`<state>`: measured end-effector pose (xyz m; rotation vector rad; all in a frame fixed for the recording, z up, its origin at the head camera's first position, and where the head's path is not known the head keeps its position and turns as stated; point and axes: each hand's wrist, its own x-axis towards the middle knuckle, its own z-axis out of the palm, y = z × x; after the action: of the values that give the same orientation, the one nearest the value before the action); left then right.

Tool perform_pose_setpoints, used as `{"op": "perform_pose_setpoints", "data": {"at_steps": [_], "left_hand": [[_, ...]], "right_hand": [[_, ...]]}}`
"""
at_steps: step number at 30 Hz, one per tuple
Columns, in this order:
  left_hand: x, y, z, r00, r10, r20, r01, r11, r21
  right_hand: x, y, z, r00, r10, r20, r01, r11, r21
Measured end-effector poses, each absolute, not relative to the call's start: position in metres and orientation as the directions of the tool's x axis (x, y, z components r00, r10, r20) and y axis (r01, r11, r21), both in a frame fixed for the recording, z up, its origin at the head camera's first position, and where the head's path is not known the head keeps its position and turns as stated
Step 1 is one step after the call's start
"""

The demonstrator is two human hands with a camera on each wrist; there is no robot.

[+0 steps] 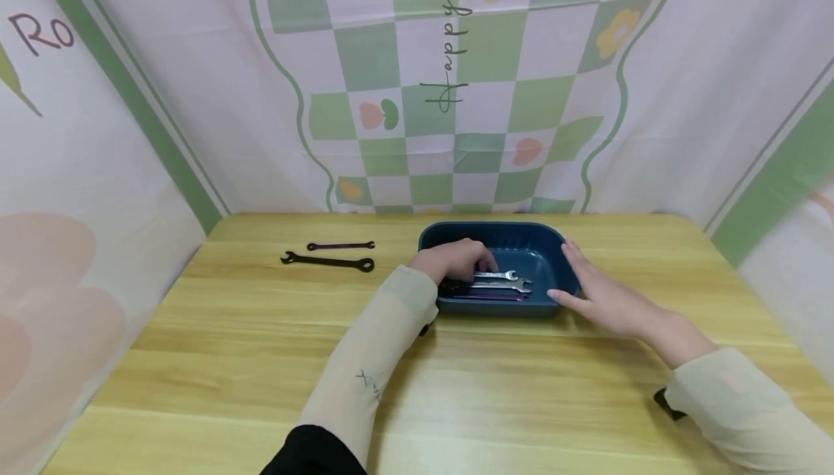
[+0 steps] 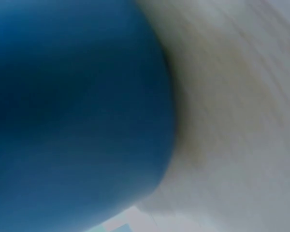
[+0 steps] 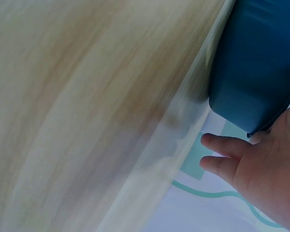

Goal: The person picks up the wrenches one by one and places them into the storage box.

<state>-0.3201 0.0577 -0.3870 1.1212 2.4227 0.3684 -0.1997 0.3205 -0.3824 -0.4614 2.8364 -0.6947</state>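
Observation:
A dark blue rectangular tray point(image 1: 544, 310) stands on the table, with several wrenches lying along its near side. My left hand point(image 1: 456, 259) reaches over its left end, fingers curled down at a silver wrench point(image 1: 504, 275). The hand covers that wrench's left part. Right beside it lie another silver wrench point(image 1: 515, 287) and a purple wrench point(image 1: 498, 297). At the tray's right end, my right hand point(image 1: 612, 301) rests against the rim with straight fingers, thumb toward the near corner. In the right wrist view, fingers point(image 3: 222, 145) extend past the tray's end. The left wrist view shows mostly the tray's blurred wall point(image 2: 82, 121).
Left of the tray, a black wrench point(image 1: 329, 262) and a smaller purple wrench point(image 1: 341, 246) lie on the wooden table point(image 1: 228, 359). A printed curtain point(image 1: 430, 120) hangs behind the table's back edge and along both sides.

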Motion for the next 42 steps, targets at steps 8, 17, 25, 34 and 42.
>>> {"op": "perform_pose_setpoints", "data": {"at_steps": [8, 17, 25, 34, 42], "left_hand": [[-0.32, 0.057, -0.387, -0.583, 0.766, -0.271, 0.645, 0.639, 0.419], [-0.319, 0.056, -0.385, -0.594, 0.762, -0.259, 0.651, 0.644, 0.402], [-0.32, 0.052, -0.385, -0.616, 0.751, -0.24, 0.633, 0.653, 0.416], [-0.323, 0.047, -0.381, -0.611, 0.774, -0.168, 0.647, 0.61, 0.457], [-0.32, 0.039, -0.369, -0.596, 0.799, -0.074, 0.681, 0.553, 0.48]], "right_hand": [[-0.2, 0.321, -0.383, -0.934, -0.342, -0.101, -0.255, 0.838, -0.482], [-0.2, 0.321, -0.383, -0.935, -0.341, -0.102, -0.253, 0.839, -0.481], [-0.199, 0.321, -0.383, -0.935, -0.34, -0.099, -0.255, 0.841, -0.477], [-0.198, 0.319, -0.382, -0.935, -0.339, -0.104, -0.251, 0.839, -0.484], [-0.2, 0.32, -0.384, -0.934, -0.341, -0.104, -0.252, 0.837, -0.486]]}}
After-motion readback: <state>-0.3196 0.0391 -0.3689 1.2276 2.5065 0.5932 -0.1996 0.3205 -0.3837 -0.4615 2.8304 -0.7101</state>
